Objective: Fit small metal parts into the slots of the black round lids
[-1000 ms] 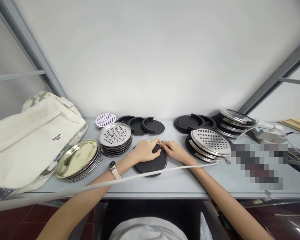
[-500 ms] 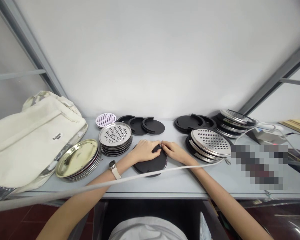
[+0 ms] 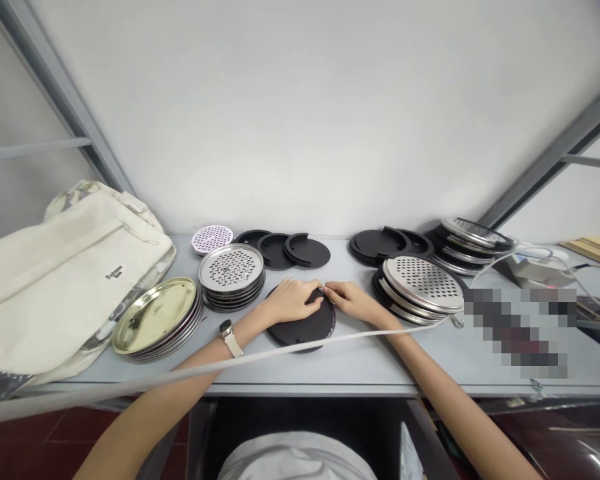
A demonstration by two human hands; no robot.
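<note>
A round black disc [image 3: 303,330] lies flat on the grey table, near the front edge. My left hand [image 3: 294,300] rests over its upper part, fingers bent and closed at the disc's far right rim. From the right, my right hand [image 3: 347,300] meets it there with thumb and fingers pinched at the same rim. Whatever small thing is between the fingertips is too small to name. Left of the disc stands a stack of perforated silver discs [image 3: 231,269]; to the right is another stack with a perforated silver top [image 3: 423,283].
Gold-topped discs [image 3: 155,315] and a cream bag [image 3: 65,280] lie at the left. Black discs [image 3: 307,252] and more black discs [image 3: 375,245] sit by the wall. A white cable [image 3: 280,353] crosses in front of my forearms. A blurred patch covers the right side.
My right hand's fingers have shifted slightly at the disc's rim. Both hands otherwise stay in place, and the disc stays put.
</note>
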